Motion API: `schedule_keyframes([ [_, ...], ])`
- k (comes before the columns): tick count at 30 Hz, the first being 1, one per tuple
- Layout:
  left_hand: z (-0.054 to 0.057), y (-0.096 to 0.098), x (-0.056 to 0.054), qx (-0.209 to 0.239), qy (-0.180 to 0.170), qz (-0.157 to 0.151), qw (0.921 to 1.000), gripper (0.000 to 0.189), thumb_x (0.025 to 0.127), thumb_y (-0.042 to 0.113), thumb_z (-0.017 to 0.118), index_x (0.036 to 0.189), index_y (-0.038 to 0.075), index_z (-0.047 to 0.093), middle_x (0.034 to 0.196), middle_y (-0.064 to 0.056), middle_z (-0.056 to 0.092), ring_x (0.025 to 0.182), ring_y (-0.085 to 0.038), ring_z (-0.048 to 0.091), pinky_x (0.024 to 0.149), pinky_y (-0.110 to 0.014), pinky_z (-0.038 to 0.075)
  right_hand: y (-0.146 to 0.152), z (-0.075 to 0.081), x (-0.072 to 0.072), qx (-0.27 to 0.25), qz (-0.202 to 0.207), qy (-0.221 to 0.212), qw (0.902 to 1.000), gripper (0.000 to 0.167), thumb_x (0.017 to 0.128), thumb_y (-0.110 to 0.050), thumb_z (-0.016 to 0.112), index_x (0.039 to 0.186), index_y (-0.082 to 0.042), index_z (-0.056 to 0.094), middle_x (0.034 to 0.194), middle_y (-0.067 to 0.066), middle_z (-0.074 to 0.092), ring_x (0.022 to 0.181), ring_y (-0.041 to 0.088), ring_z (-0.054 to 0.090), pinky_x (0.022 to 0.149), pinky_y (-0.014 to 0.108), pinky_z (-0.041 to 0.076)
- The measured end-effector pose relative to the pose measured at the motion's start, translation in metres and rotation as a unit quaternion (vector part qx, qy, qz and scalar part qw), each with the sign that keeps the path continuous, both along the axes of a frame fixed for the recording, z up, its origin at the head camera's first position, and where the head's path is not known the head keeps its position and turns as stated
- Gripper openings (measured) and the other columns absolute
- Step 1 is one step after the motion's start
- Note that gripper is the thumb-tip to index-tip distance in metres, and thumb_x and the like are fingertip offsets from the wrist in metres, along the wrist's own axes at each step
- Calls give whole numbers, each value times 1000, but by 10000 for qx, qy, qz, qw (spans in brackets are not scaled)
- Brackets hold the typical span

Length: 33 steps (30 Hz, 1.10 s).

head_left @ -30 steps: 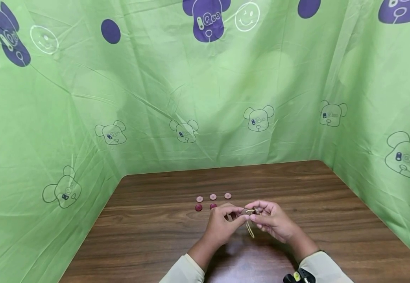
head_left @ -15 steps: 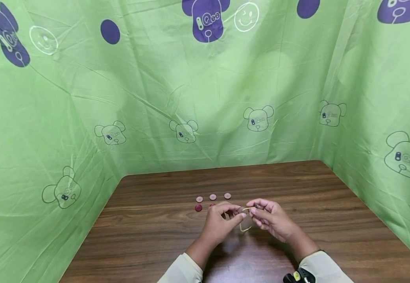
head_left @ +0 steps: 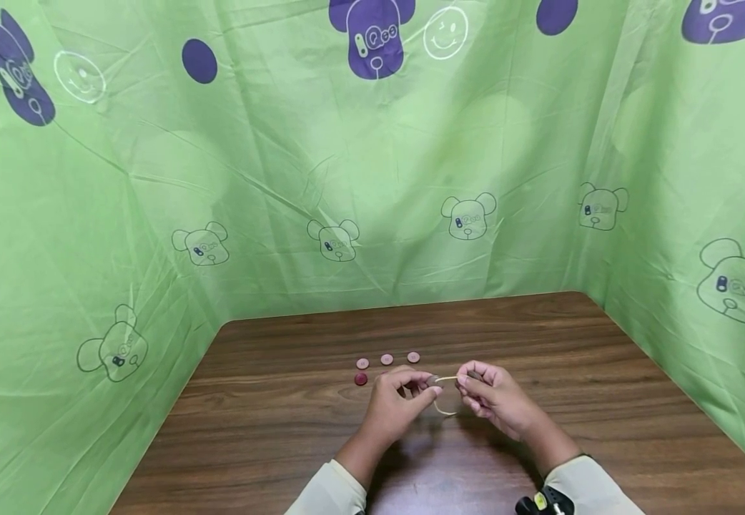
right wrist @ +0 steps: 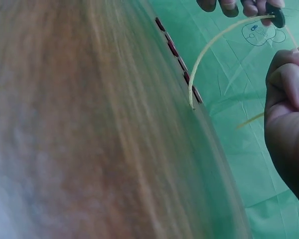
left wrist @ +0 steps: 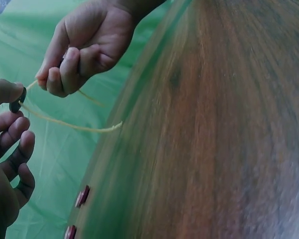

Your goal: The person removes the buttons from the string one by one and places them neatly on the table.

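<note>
My left hand (head_left: 395,404) pinches a dark brown button (left wrist: 18,100) between thumb and index finger; its other fingers are loosely bent. A thin yellow string (left wrist: 72,122) passes through that button, and one tail droops below it with a free end. To the right, my right hand (head_left: 497,400) pinches the string close to the button, so a short stretch runs nearly straight between the hands. Another bit of string pokes out under the right hand's curled fingers. Something dark (left wrist: 62,61) shows between those fingers, mostly hidden. Both hands are above the table.
Beyond the left hand, three pink buttons (head_left: 387,359) lie in a row on the wooden table (head_left: 269,429). A dark red button (head_left: 361,379) lies in front of them; others beside it are hidden by the hand. Green printed cloth (head_left: 398,157) hangs around the table.
My hands have drawn slightly apart, and the string between them is now pulled out straighter. The loop hanging below has become a loose tail. The left hand now covers the second dark red button.
</note>
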<state>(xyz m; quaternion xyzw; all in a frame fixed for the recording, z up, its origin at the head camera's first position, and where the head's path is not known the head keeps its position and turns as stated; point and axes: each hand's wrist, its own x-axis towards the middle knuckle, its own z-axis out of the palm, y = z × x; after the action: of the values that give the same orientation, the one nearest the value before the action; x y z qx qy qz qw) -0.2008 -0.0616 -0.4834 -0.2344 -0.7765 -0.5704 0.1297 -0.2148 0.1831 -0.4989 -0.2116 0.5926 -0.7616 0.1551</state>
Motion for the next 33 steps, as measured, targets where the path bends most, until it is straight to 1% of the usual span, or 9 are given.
schedule_keyframes([
  [4, -3, -4, -3, 109, -3, 48, 9999, 14, 90, 9, 87, 103, 4, 84, 89, -13, 77, 76, 1, 61, 69, -20, 55, -1, 0, 0, 18, -86, -26, 10000, 8, 113, -9, 57, 106, -11, 62, 86, -9, 63, 63, 0, 53, 52, 15, 35],
  [11, -9, -14, -11, 287, -28, 313, 9991, 13, 89, 9, 90, 100, 5, 85, 86, -14, 77, 74, 0, 60, 68, -18, 53, -2, 0, 0, 66, -173, -52, 9998, 7, 112, -8, 58, 105, -8, 61, 86, -8, 63, 63, 0, 52, 51, 14, 35],
  [15, -13, -21, -15, 386, -42, 378, 9985, 11, 88, 6, 89, 98, 5, 85, 85, -15, 76, 73, 0, 60, 68, -17, 53, -2, -1, 0, 123, -236, -74, 9996, 7, 111, -8, 59, 104, -10, 62, 85, -8, 62, 62, 1, 51, 51, 15, 35],
  [20, -16, -31, -17, 319, 182, 454, 9983, 9, 88, 6, 89, 96, 6, 85, 84, -13, 75, 73, -2, 61, 66, -19, 53, -2, -2, -1, 164, -272, -90, 9995, 8, 111, -9, 60, 104, -11, 62, 85, -8, 62, 62, 1, 51, 51, 16, 35],
  [25, -21, -41, -20, 240, 449, 568, 9971, 11, 86, 4, 90, 96, 5, 85, 82, -12, 74, 72, -1, 60, 64, -20, 53, -2, -2, -1, 200, -290, -113, 9993, 7, 111, -9, 60, 104, -10, 62, 84, -8, 62, 62, 1, 51, 51, 16, 35],
  [27, -22, -45, -21, 165, 521, 640, 9965, 12, 86, 3, 90, 96, 6, 85, 82, -11, 75, 72, -1, 61, 64, -23, 56, -2, -1, -1, 218, -310, -168, 9991, 7, 111, -10, 61, 104, -11, 63, 84, -8, 62, 61, 1, 51, 50, 15, 35],
  [30, -25, -50, -22, 45, 586, 785, 9952, 13, 85, 4, 91, 96, 6, 85, 82, -9, 76, 69, -16, 67, 63, -34, 59, -2, -1, -1, 203, -299, -184, 9992, 7, 111, -10, 61, 104, -12, 63, 84, -8, 62, 61, 1, 51, 50, 15, 35],
  [33, -28, -56, -23, -29, 583, 930, 9940, 13, 85, 6, 92, 96, 7, 85, 82, -8, 76, 72, -32, 69, 63, -43, 59, -2, -1, -1, 172, -277, -157, 9993, 8, 111, -10, 60, 104, -12, 63, 84, -8, 62, 61, 1, 50, 51, 16, 35],
])
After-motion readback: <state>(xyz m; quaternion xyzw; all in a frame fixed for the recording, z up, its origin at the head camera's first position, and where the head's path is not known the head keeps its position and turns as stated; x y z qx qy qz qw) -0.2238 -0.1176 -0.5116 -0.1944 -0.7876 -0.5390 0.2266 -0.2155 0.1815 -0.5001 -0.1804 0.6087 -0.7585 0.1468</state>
